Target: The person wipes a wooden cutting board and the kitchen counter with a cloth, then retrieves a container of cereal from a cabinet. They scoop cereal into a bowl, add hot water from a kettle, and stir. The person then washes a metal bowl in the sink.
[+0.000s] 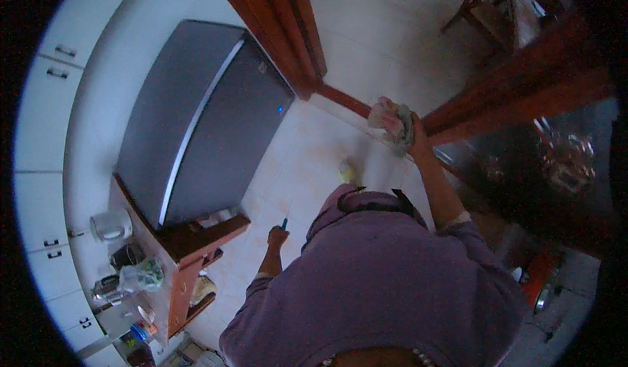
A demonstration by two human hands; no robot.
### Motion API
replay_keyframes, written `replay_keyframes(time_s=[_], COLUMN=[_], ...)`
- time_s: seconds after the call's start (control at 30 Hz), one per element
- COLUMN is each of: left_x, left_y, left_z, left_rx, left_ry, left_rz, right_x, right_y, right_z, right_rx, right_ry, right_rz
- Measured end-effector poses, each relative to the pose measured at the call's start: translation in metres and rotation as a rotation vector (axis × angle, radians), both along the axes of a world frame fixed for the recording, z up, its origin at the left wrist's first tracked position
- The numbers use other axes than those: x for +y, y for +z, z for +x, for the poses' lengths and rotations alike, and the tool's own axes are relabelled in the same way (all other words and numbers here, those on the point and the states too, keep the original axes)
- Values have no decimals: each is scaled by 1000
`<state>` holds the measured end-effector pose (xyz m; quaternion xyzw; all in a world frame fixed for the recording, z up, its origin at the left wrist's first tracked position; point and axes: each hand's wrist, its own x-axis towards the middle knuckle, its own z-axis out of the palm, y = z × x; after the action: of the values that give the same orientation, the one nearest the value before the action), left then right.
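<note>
My left hand, low on the left of my body, is closed around a short dark teal stick-like handle. The dim picture does not settle what it belongs to. Out in front to the right, my right hand grips a crumpled cloth in pale green and pink. Its fingers are partly hidden behind the folds. Below the cloth lies the pale tiled floor, where a blurred yellow item shows just past my purple clothing.
A grey refrigerator stands at left. Beside it, a wooden counter bears a clear jug and a plastic bag of greens. Brown wooden door frames flank a doorway with a raised sill. Right is a dark glossy countertop.
</note>
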<state>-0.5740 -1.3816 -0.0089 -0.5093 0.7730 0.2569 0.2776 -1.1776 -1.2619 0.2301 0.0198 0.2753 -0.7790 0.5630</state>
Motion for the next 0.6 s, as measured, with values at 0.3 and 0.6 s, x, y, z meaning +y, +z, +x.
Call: replay_keyframes(time_s=[0.3,0.6], left_x=[-194,-261], left_y=[116,145], left_z=[-345,-568], left_rx=[427,538], left_ry=[-42,153], left_rz=[-87,110], right_x=[-89,-215], right_y=[-52,-81], right_z=[-153,-338], right_rx=[-84,-127], right_ry=[-116,-143], right_rz=[-50,123])
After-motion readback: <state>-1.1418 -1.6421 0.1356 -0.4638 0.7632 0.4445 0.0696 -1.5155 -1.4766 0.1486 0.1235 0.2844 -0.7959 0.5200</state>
